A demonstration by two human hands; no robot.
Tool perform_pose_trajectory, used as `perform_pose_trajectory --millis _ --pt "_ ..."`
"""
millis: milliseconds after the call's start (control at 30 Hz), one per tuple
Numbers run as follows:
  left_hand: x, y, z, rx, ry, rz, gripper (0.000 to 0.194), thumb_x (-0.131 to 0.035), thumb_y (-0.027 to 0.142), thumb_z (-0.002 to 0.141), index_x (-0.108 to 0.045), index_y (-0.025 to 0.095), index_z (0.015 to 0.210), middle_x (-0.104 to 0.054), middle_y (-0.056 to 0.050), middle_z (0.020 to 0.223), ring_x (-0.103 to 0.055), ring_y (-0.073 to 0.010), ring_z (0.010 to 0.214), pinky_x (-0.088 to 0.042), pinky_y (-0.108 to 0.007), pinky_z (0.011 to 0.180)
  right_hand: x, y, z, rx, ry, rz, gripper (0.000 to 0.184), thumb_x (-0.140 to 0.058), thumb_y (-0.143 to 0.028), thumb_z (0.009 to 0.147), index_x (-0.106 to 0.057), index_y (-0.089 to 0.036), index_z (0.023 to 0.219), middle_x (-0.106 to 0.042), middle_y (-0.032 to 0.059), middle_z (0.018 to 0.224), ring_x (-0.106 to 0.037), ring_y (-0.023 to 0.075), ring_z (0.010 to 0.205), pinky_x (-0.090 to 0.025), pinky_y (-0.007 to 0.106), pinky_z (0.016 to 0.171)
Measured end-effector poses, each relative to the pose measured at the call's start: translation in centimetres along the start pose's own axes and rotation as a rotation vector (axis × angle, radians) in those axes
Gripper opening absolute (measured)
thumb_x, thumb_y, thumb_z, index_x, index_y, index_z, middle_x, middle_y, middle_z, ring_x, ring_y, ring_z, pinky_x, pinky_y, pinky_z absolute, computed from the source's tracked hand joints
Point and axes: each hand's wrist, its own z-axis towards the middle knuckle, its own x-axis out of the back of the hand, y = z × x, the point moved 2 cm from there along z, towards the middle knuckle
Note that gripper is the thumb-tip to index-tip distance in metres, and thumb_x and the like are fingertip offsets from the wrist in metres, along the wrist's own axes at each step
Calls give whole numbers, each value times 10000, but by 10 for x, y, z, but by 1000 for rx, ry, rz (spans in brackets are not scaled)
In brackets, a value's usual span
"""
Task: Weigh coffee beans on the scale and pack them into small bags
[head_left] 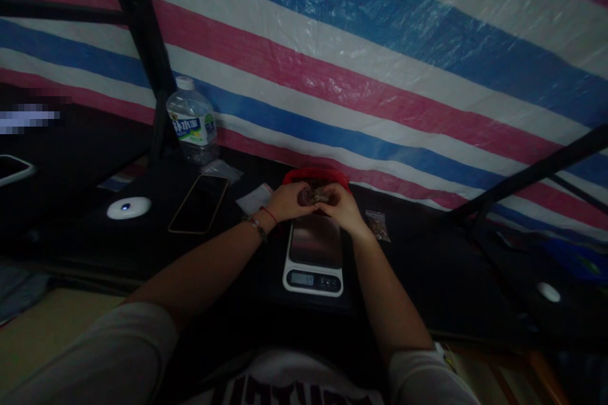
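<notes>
Held between the two hands just above the middle of the frame, the small pieces (319, 195) sit over the red basket (316, 173), too dim to name. Their clump appears to lie crosswise, though no clear pointing end shows. Fingers of the left hand (295, 201) and right hand (338, 204) curl in from either side, gripping the pieces, fingertips almost meeting. Just below them, the white scale (313, 256) has its long axis running up and down the frame, display toward the bottom. The striped sheet (285, 44) rises close behind the basket, limiting room there; to either side, the dark table (418, 256) gives more, its near edge crossing the lower frame. Right of the hands lies a small bag (377, 226); left are a phone (199, 204), a bottle (192, 123) and a white oval object (128, 207).
</notes>
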Motion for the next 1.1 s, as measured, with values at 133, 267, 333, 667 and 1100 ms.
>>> perform_pose_trajectory --millis 133,267,333,667,1100 --pt "-2 -1 -1 13 10 -69 421 -691 503 706 -613 202 989 -689 -51 918 -656 -223 842 -477 -298 711 2 -18 9 167 -52 -170 222 -715 -242 727 -686 -202 943 -672 67 1031 -615 223 1001 -488 379 897" --pt "0 0 -2 5 65 -181 432 -713 454 694 -612 190 1020 -690 -51 947 -653 -212 848 -492 -301 731 0 -21 14 208 -59 -185 342 -697 -251 772 -670 -242 1112 -672 59 1122 -604 222 1065 -468 395 961" --pt "0 -1 -2 14 86 -243 418 -718 425 693 -611 188 1021 -690 -44 937 -651 -199 825 -497 -297 726 -1 -19 15 184 -63 -144 405 -681 -250 788 -635 -255 1190 -656 58 1184 -606 218 1090 -468 394 977" --pt "-5 -10 -2 22 61 -392 340 -722 406 698 -599 186 927 -666 -17 857 -625 -159 760 -501 -283 698 14 -7 5 75 -132 6 592 -644 -189 746 -512 -223 1322 -624 96 1199 -622 207 1077 -517 362 917" --pt "-8 -37 4 222 321 -639 302 -628 391 768 -572 176 972 -658 -57 968 -622 -176 901 -497 -329 864 9 7 -33 41 -366 -147 538 -781 -213 659 -622 -226 1172 -626 84 1218 -578 234 1133 -438 401 1000"
